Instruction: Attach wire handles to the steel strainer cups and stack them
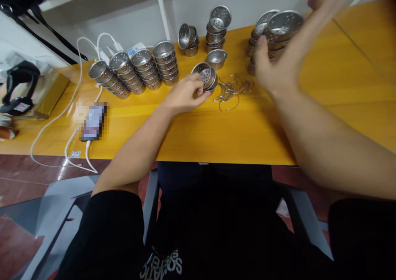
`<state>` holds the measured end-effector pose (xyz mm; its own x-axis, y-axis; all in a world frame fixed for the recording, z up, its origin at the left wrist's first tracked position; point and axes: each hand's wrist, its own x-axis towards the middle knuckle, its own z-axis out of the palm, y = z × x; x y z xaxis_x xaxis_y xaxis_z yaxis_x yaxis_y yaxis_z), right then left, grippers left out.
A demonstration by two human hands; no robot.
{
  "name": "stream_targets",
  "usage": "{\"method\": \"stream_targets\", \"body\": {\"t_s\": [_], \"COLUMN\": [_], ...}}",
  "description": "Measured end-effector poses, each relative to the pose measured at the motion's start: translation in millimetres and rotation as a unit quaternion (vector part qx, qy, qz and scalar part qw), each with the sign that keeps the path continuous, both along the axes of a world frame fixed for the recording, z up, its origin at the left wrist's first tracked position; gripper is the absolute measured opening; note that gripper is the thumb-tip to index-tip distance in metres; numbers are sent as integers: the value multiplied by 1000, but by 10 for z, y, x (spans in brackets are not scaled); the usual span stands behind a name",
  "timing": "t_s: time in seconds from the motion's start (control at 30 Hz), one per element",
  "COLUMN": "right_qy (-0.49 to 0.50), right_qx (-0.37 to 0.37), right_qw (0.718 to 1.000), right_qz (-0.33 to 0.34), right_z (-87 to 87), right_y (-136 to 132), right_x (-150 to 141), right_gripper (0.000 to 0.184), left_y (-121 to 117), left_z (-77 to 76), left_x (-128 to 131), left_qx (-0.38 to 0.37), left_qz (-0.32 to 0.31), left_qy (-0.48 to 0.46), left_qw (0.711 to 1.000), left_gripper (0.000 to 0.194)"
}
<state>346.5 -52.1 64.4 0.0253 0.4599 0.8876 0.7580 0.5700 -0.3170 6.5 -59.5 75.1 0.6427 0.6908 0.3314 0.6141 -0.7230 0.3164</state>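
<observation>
My left hand point(187, 93) is closed at the left rim of a small perforated metal strainer cup point(204, 74). The cup is tilted over, with another rim showing against it. My right hand point(283, 67) is raised in front of the stacked strainer cups point(285, 24) at the right, its thumb and fingers wide apart. It hides part of those stacks, and I cannot tell whether the thumb touches them. A loose pile of thin curved wire pieces point(232, 89) lies just right of the left hand's cup. A single metal cup point(216, 58) stands behind it.
Several leaning stacks of strainer cups point(142, 67) line the left back. More cup stacks point(215, 31) stand behind the middle. A phone point(93, 122) with a white cable point(66, 150) lies at the left of the yellow table point(222, 137). A shelf divider point(162, 11) rises behind.
</observation>
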Motion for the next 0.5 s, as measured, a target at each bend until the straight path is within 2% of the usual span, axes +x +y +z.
{"method": "stream_targets", "body": {"t_s": [0.07,0.13,0.23,0.3,0.33,0.37,0.47,0.5], "right_qy": [-19,-29,-19,-19,-24,-32,-46,-42], "right_qx": [27,16,-46,-94,-123,-154,-244,-264], "right_qw": [999,996,984,975,970,963,934,924], "right_qz": [36,87,172,200,208,217,258,273], "right_z": [52,79,68,33,10,-16,-90,-106], "right_y": [-79,-170,-296,-341,-346,-342,-309,-303], "right_x": [-107,-244,-439,-517,-535,-541,-521,-513], "right_gripper": [83,70,50,45,46,49,67,73], "left_y": [-38,-58,-19,73,137,210,451,529], "left_z": [9,15,3,-57,-113,-188,-507,-625], "left_x": [-53,-102,-175,-223,-242,-256,-253,-239], "left_qx": [-12,-16,-1,18,22,17,-35,-50], "left_qz": [-22,-39,-55,-59,-59,-58,-70,-79], "left_qy": [-22,-44,-78,-111,-131,-150,-179,-178], "left_qw": [999,998,995,992,989,987,981,980], "left_gripper": [40,44,38,33,38,54,128,141]}}
